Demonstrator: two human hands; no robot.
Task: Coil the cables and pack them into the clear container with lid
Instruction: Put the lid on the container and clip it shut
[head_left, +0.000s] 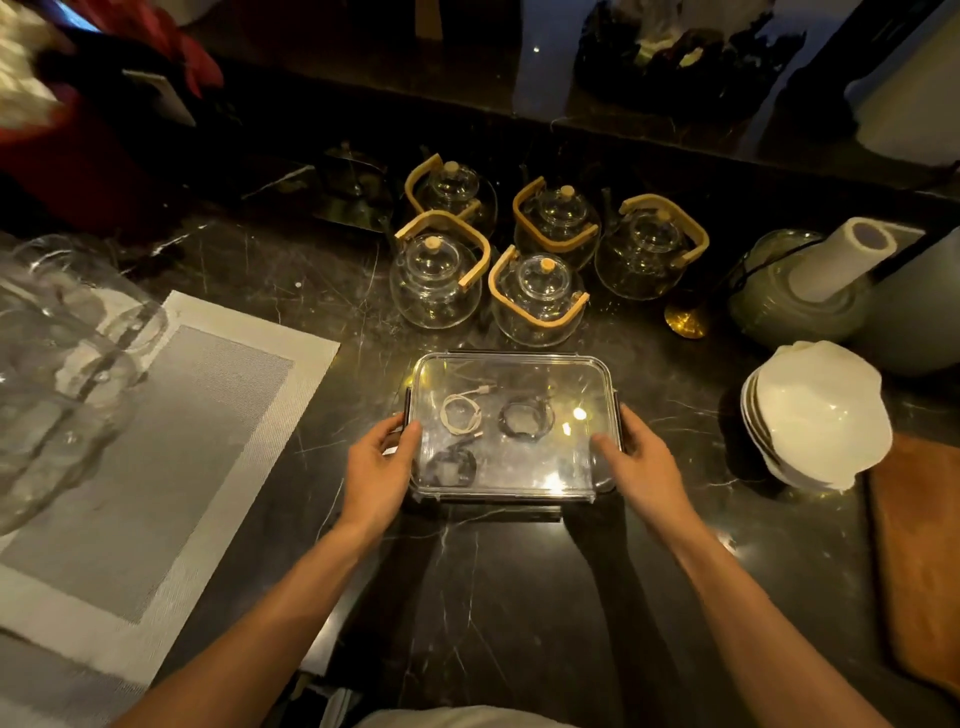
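Observation:
A clear rectangular container (519, 366) with its lid on sits on the dark marble counter in front of me. Inside lie a coiled white cable (460, 413), a coiled black cable (524, 420) and another dark coil (451, 466) near the front left. My left hand (382, 467) grips the container's left side, thumb on the lid. My right hand (641, 462) grips the right side in the same way.
Several glass teapots with wooden handles (535, 299) stand just behind the container. A stack of white bowls (818, 415) and a paper towel roll (841, 262) are at the right. A grey placemat (171, 441) and glassware (57, 364) lie at the left.

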